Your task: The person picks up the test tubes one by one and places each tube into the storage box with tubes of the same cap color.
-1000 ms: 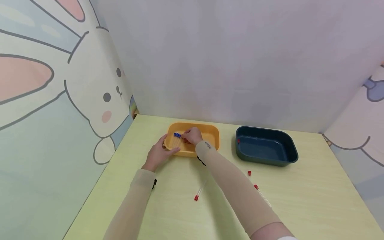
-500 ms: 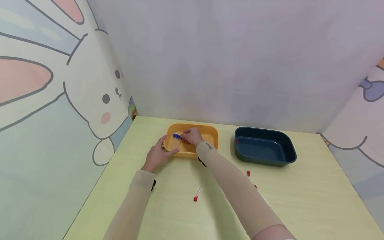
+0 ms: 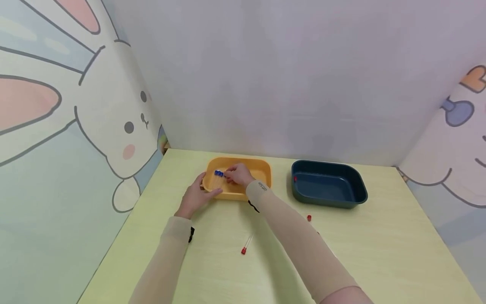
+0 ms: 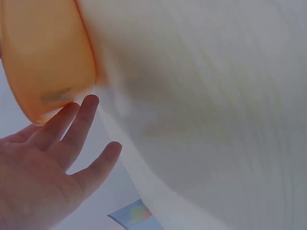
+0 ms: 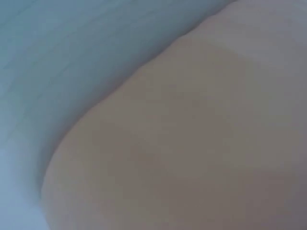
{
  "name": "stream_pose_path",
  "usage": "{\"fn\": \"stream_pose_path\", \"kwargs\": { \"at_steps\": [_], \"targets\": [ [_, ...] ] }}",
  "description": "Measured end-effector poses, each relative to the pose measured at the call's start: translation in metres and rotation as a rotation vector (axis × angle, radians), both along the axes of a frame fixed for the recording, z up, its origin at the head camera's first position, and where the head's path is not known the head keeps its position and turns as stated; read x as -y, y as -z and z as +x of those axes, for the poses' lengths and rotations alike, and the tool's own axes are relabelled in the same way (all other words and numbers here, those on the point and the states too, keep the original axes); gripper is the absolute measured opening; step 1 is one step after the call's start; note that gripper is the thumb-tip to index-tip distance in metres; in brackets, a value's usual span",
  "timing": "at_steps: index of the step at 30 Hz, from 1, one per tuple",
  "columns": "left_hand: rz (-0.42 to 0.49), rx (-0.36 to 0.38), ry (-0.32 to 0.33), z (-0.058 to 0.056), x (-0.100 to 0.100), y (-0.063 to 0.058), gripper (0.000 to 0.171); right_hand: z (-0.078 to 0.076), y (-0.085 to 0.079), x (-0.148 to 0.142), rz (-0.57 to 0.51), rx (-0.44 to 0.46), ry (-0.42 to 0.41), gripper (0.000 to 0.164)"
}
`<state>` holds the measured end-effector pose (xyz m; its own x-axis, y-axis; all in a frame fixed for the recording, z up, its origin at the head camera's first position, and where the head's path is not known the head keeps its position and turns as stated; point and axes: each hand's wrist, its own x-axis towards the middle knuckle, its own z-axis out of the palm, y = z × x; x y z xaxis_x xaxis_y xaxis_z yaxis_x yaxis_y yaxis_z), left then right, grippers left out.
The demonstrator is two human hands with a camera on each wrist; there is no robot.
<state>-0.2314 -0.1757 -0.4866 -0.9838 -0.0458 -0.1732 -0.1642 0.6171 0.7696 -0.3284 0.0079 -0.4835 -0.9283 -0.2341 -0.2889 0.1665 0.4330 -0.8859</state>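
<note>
Near the back left of the table is a shallow orange tray [image 3: 238,196]. My left hand [image 3: 194,197] holds its left end, thumb over the front rim and fingers along the outside. The left wrist view shows those fingers [image 4: 88,112] spread beside the orange wall. Inside the tray, thin clear tubes with blue caps [image 3: 218,173] lie side by side. My right hand [image 3: 241,174] reaches into the tray, its thumb and forefinger pinching a tube at its dark blue cap, right beside that row. Only blurred skin fills most of the right wrist view.
To the right stands a deeper dark blue bin [image 3: 329,204] with a red cap [image 3: 295,179] at its inner left side. A red-capped tube [image 3: 244,251] lies on the table [image 3: 387,245] between my forearms. Another red cap [image 3: 309,218] shows beside my right sleeve [image 3: 292,228], which partly covers a further tube.
The head view has shifted slightly, so everything appears a little further left. Both hands stay at the tray, the right one still pinching near the blue caps.
</note>
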Motion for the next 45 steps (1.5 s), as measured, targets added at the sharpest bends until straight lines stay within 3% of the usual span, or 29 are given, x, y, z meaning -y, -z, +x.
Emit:
{"fn": "stream_pose_path", "kwargs": {
  "at_steps": [8, 17, 25, 31, 39, 45],
  "targets": [
    [0.057, -0.010, 0.024, -0.007, 0.001, -0.004, 0.120, 0.000, -0.002, -0.007, 0.003, 0.023, -0.021, 0.027],
    [-0.048, -0.120, 0.058, -0.013, -0.003, -0.020, 0.106, -0.003, -0.012, -0.019, -0.033, 0.017, -0.034, 0.032],
    [-0.144, -0.243, 0.099, -0.018, -0.006, -0.035, 0.094, -0.008, -0.034, -0.028, 0.035, -0.077, -0.115, 0.032],
    [-0.155, -0.266, 0.136, -0.020, -0.009, -0.038, 0.091, -0.002, -0.051, -0.039, 0.056, -0.130, -0.176, 0.038],
    [-0.178, -0.282, 0.185, -0.016, -0.015, -0.045, 0.088, 0.006, -0.065, -0.062, 0.123, -0.223, -0.173, 0.037],
    [-0.186, -0.331, 0.227, -0.015, -0.020, -0.053, 0.085, 0.009, -0.074, -0.086, 0.112, -0.207, -0.139, 0.038]
  ]
}}
